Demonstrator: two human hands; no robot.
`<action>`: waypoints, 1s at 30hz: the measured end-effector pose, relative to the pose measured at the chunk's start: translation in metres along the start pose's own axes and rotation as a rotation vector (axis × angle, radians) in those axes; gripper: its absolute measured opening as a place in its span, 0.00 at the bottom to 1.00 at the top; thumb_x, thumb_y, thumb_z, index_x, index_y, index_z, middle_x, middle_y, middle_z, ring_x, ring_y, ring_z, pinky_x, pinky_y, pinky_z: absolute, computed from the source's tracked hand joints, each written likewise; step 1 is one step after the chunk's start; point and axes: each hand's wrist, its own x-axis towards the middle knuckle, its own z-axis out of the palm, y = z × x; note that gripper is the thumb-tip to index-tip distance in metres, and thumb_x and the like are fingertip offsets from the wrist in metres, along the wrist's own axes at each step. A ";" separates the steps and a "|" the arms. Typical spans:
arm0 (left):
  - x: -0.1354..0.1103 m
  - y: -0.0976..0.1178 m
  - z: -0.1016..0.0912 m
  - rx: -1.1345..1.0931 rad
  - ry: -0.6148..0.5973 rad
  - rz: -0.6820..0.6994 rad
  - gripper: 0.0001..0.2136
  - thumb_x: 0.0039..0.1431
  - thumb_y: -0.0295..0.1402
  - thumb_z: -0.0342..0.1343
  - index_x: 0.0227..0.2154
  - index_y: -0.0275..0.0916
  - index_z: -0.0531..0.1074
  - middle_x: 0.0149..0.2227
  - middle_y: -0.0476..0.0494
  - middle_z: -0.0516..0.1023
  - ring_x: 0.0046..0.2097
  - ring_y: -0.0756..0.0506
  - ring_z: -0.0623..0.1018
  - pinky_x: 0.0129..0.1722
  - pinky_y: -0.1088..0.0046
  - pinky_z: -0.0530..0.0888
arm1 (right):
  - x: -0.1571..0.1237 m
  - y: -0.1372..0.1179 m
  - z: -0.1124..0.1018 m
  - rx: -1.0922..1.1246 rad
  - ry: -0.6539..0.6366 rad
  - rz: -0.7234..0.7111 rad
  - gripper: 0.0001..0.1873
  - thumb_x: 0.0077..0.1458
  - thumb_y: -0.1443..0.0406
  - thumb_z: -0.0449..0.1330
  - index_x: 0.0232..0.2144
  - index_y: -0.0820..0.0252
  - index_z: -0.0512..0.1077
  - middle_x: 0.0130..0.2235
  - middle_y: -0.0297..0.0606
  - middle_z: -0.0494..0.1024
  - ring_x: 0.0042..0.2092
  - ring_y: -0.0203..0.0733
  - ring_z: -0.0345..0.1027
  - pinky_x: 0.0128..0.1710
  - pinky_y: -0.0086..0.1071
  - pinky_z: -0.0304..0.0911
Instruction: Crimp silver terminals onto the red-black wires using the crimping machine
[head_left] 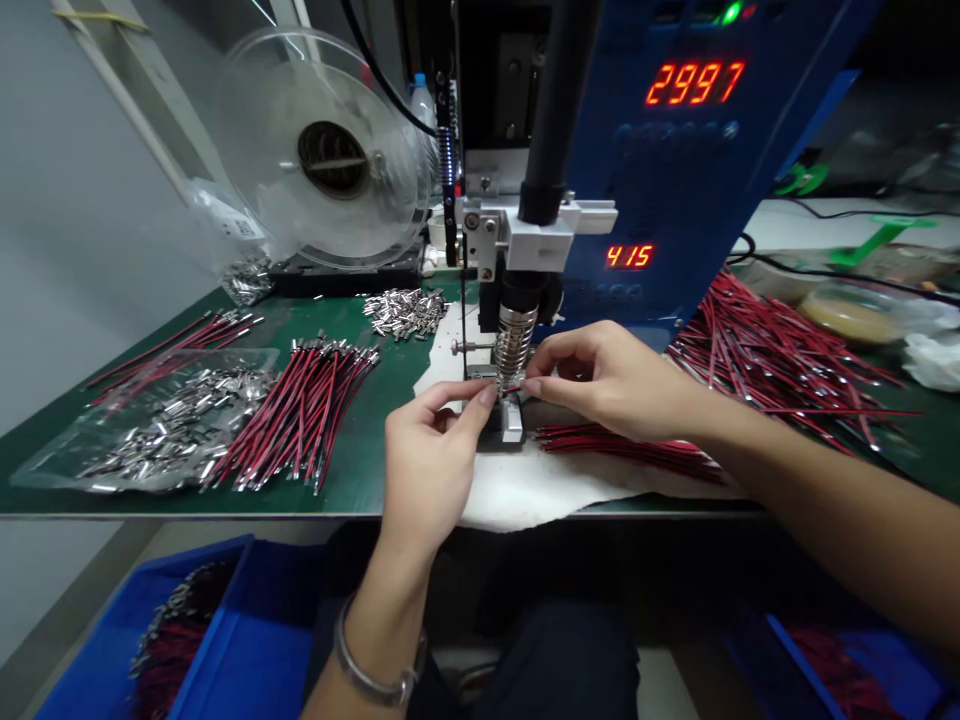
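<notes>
My left hand [429, 455] is at the silver fixture [512, 422] under the machine's spring-wrapped head [514, 340]. Its thumb and forefinger are pinched together on something too small to make out. From the other side, my right hand [619, 385] pinches a short red wire [513, 390], whose end points into the fixture beneath the head. Fingertips hide most of that wire. Below my right hand, a row of red wires [622, 450] lies on a white sheet [510, 490].
A blue machine [637, 180] with lit red digits rises behind. To the left are small metal caps [405, 312], a bundle of capped red wires [300, 410] and a plastic bag [45, 465]. Loose red wires [772, 350] heap at right. Blue bins [262, 620] stand below the table edge.
</notes>
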 end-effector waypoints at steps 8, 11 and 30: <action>0.000 -0.003 -0.001 -0.004 -0.018 0.024 0.11 0.51 0.40 0.62 0.33 0.38 0.79 0.27 0.45 0.77 0.26 0.51 0.71 0.22 0.78 0.64 | 0.000 0.000 -0.002 -0.036 -0.008 -0.035 0.10 0.54 0.63 0.57 0.28 0.64 0.76 0.23 0.32 0.72 0.23 0.30 0.58 0.25 0.27 0.51; 0.000 -0.003 -0.002 -0.020 -0.020 0.012 0.10 0.51 0.40 0.62 0.32 0.39 0.79 0.20 0.50 0.71 0.20 0.54 0.62 0.19 0.78 0.58 | 0.001 0.004 -0.003 -0.051 -0.008 -0.142 0.10 0.54 0.62 0.59 0.30 0.64 0.76 0.26 0.33 0.74 0.25 0.31 0.60 0.26 0.27 0.54; -0.001 -0.001 -0.004 -0.019 -0.053 -0.012 0.10 0.49 0.38 0.63 0.30 0.35 0.78 0.24 0.47 0.74 0.21 0.54 0.62 0.19 0.78 0.55 | 0.004 0.014 -0.009 -0.084 -0.058 -0.446 0.07 0.54 0.70 0.58 0.32 0.63 0.77 0.32 0.39 0.78 0.33 0.35 0.70 0.34 0.28 0.64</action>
